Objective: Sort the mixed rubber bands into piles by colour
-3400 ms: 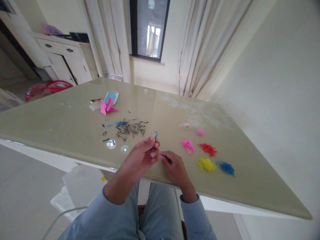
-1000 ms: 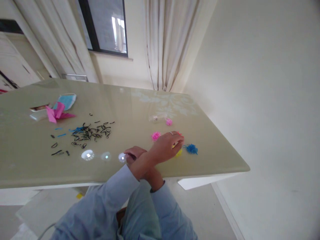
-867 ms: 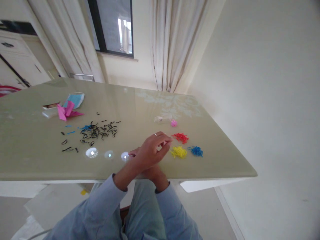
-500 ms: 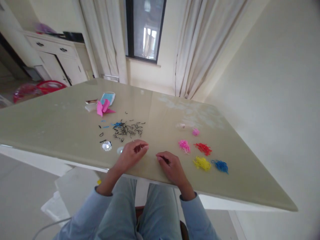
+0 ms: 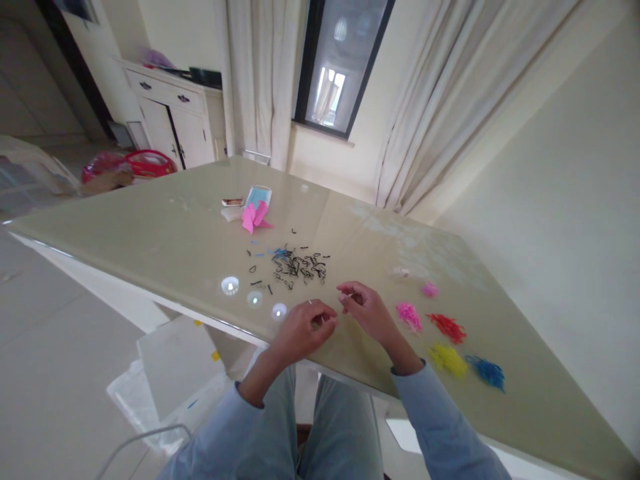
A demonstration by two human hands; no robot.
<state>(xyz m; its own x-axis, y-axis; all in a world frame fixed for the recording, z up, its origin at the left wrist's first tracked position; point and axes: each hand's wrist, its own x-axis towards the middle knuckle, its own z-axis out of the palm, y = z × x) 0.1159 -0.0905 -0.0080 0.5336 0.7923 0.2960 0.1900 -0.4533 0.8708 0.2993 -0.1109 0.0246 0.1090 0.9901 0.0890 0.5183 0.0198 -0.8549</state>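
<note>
Over the near edge of the table, my left hand [image 5: 306, 332] is closed, thumb and fingertips pressed together. Whatever sits in that pinch is too small to make out. Close beside it on the right, my right hand [image 5: 369, 311] is also curled with its fingertips pinched, their contents hidden. Just beyond both hands lies a loose scatter of small black rubber bands [image 5: 296, 265], some looped, with a few blue ones [image 5: 281, 253] at its left side. Right of my right hand are separate heaps of pink bands [image 5: 409, 317], red bands [image 5: 447, 328], yellow bands [image 5: 448, 360] and blue bands [image 5: 487, 372].
At the table's [image 5: 190, 260] far left lie a blue face mask [image 5: 259, 194], a folded pink piece [image 5: 255, 216] and a small brown-and-white item [image 5: 232, 202]. A pink clump [image 5: 429, 289] rests beside a clear plastic piece [image 5: 404, 273]. A wall [image 5: 565, 220] borders the right side.
The view has turned, shifting the table's contents rightward in the picture. My right hand has moved forward, away from the table edge, toward the black bands; my left hand stays pinched.
</note>
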